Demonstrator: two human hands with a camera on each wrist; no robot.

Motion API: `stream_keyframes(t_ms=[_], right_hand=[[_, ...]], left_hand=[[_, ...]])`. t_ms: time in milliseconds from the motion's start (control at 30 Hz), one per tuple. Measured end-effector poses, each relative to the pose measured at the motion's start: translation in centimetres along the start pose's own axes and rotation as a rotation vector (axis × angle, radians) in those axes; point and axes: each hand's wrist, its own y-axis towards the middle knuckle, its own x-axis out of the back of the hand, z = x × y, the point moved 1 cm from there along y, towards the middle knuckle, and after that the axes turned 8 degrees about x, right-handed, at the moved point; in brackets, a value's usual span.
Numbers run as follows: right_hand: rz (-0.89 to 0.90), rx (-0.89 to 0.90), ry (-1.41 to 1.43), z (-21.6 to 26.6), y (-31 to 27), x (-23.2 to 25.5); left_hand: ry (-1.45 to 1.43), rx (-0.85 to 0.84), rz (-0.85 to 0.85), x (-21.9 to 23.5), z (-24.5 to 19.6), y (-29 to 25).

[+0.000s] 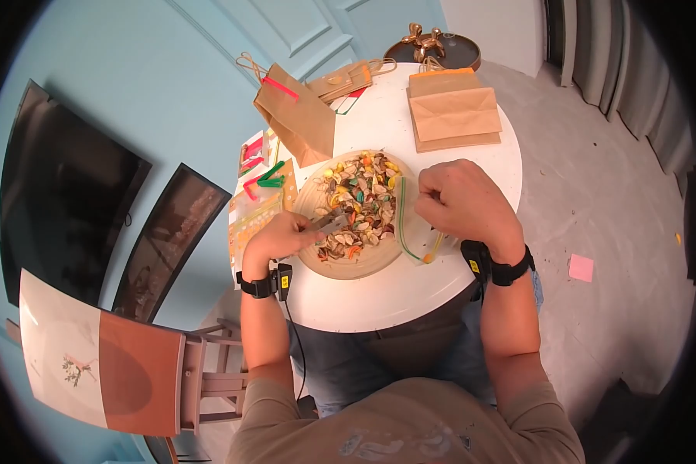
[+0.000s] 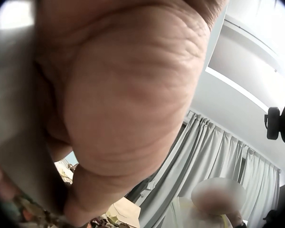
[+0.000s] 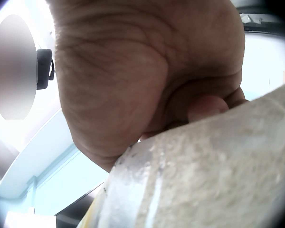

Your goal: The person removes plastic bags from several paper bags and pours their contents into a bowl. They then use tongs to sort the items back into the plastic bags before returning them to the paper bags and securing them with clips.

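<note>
A round beige tray [image 1: 329, 267] holds a heap of small mixed pieces [image 1: 363, 201], tan, yellow, orange and green, like potpourri. My left hand [image 1: 277, 237] is over its left side, fingers gripping a grey metallic tool [image 1: 334, 224] whose end reaches into the heap. In the left wrist view that tool [image 2: 14, 109] is a blurred grey shape beside the palm, its exact kind unclear. To the right, my right hand [image 1: 469, 203] has curled fingers holding a clear zip bag [image 1: 403, 224] with a green strip, at the tray's right edge. The bag [image 3: 218, 166] spreads below that hand in the right wrist view.
A brown paper bag [image 1: 298, 116] stands behind the tray, another [image 1: 456, 116] lies at the back right, and a folded one [image 1: 344, 81] is between. Green and pink strips [image 1: 269, 179] lie at the left near dotted packaging [image 1: 247, 224]. The white table [image 1: 363, 305] has a rounded edge.
</note>
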Motion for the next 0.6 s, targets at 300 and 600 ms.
stream_keyframes(t_ms=[300,600], right_hand=[[0.018,-0.008,-0.015,0.0,-0.1,0.2],[0.013,-0.013,-0.014,0.0,-0.3,0.6]], left_hand=[[0.185,0.021,-0.208,-1.7,-2.0,-2.0],[0.044,0.02,-0.203,-2.0,-0.6,-1.6]])
